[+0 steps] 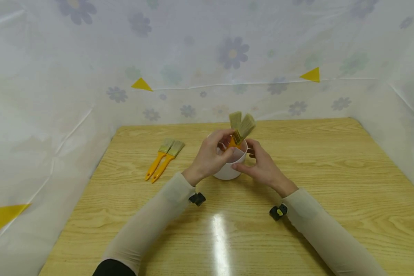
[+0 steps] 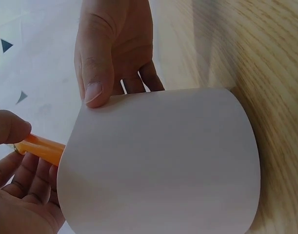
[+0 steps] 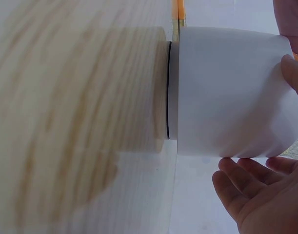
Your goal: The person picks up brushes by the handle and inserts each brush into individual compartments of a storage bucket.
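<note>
A white cup stands upright on the table. Two paintbrushes, bristles up, show at its mouth; the handle of the front paintbrush goes down into it, while the rear paintbrush is partly hidden. My left hand is over the rim and pinches an orange handle between thumb and fingers. With the thumb on the near side and fingers on the far side, my right hand holds the cup. In the right wrist view, this hand's fingers lie along the cup wall.
Two more paintbrushes with orange handles lie side by side on the wooden table, left of the cup. A flowered plastic sheet with yellow triangles surrounds the table at the back and sides.
</note>
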A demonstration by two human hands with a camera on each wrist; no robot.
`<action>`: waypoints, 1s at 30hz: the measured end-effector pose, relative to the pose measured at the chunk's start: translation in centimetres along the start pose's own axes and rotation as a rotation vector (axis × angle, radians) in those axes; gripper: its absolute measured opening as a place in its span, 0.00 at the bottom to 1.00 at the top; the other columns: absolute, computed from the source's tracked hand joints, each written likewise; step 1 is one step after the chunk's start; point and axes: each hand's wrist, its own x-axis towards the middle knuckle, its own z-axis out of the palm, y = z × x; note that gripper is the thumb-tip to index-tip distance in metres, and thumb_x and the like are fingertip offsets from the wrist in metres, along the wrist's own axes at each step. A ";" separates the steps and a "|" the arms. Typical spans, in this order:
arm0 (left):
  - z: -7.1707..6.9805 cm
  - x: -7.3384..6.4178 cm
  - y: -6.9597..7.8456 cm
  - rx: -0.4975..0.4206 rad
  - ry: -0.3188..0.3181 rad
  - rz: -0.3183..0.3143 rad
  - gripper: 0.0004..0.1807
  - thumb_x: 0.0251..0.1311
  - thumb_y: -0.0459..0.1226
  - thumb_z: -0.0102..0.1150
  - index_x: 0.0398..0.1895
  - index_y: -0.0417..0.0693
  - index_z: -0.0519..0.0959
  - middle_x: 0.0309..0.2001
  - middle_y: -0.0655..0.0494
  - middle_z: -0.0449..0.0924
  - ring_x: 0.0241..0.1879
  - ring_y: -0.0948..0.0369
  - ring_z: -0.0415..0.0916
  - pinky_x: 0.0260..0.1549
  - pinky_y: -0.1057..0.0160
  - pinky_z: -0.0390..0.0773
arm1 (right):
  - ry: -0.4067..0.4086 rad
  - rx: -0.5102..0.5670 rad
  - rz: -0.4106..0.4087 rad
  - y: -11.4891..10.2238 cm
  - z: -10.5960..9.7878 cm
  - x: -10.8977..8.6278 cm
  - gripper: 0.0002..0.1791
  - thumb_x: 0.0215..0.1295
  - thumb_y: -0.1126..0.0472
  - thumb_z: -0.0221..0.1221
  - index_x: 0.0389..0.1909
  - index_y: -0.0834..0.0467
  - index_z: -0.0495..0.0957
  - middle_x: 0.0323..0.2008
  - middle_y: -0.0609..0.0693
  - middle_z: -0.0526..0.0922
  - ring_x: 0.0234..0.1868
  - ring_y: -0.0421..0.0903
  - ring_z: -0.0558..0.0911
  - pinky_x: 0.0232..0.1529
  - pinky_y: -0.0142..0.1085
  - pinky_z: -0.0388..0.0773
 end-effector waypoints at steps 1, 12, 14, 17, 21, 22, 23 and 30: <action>0.0 0.0 0.0 0.001 -0.001 0.001 0.22 0.62 0.29 0.57 0.60 0.38 0.70 0.43 0.49 0.76 0.39 0.59 0.74 0.36 0.62 0.78 | 0.000 -0.001 0.001 0.0 0.0 0.0 0.45 0.59 0.56 0.66 0.71 0.60 0.51 0.67 0.59 0.61 0.65 0.60 0.64 0.61 0.57 0.63; 0.1 -0.1 -0.2 0.005 0.003 0.000 0.21 0.61 0.29 0.57 0.59 0.38 0.71 0.41 0.50 0.75 0.38 0.60 0.73 0.36 0.57 0.78 | 0.004 -0.014 -0.004 0.1 0.0 0.0 0.45 0.59 0.57 0.66 0.71 0.61 0.51 0.67 0.60 0.61 0.65 0.59 0.64 0.60 0.57 0.63; 0.1 -0.1 -0.3 0.007 0.006 -0.003 0.21 0.61 0.29 0.57 0.58 0.39 0.71 0.40 0.51 0.75 0.37 0.60 0.72 0.36 0.56 0.78 | 0.004 -0.010 -0.004 0.1 0.0 0.0 0.45 0.59 0.57 0.66 0.71 0.61 0.51 0.67 0.60 0.61 0.65 0.59 0.64 0.61 0.57 0.63; 0.1 -0.2 -0.3 0.016 0.011 -0.003 0.21 0.60 0.29 0.57 0.58 0.39 0.71 0.40 0.51 0.75 0.36 0.60 0.72 0.36 0.55 0.78 | 0.004 -0.006 -0.002 0.0 0.0 0.1 0.45 0.59 0.57 0.66 0.71 0.61 0.51 0.66 0.60 0.61 0.65 0.60 0.64 0.61 0.57 0.63; 0.1 -0.2 -0.4 0.023 0.012 0.006 0.22 0.60 0.29 0.57 0.59 0.38 0.70 0.41 0.50 0.74 0.36 0.59 0.72 0.36 0.56 0.78 | 0.003 -0.006 -0.002 -0.1 0.0 0.1 0.46 0.58 0.57 0.67 0.71 0.62 0.51 0.66 0.61 0.61 0.65 0.61 0.64 0.61 0.57 0.63; 0.1 -0.2 -0.4 0.023 0.011 0.009 0.23 0.60 0.29 0.57 0.60 0.38 0.70 0.41 0.50 0.74 0.36 0.59 0.72 0.36 0.57 0.77 | 0.002 -0.005 -0.003 -0.1 0.0 0.1 0.46 0.58 0.57 0.67 0.71 0.63 0.51 0.66 0.61 0.61 0.65 0.62 0.64 0.61 0.57 0.63; 0.1 -0.2 -0.4 0.025 0.011 0.009 0.23 0.60 0.29 0.57 0.60 0.37 0.69 0.41 0.50 0.74 0.36 0.59 0.71 0.36 0.57 0.77 | 0.001 -0.004 -0.002 -0.1 0.0 0.1 0.46 0.58 0.57 0.67 0.71 0.63 0.51 0.66 0.61 0.61 0.65 0.62 0.64 0.61 0.58 0.63; 0.2 -0.1 -0.4 0.040 0.006 0.012 0.24 0.60 0.28 0.57 0.61 0.37 0.69 0.41 0.49 0.73 0.36 0.57 0.71 0.37 0.59 0.76 | -0.003 -0.007 0.008 -0.1 0.0 0.0 0.46 0.59 0.57 0.66 0.71 0.63 0.50 0.67 0.62 0.60 0.65 0.61 0.63 0.61 0.58 0.63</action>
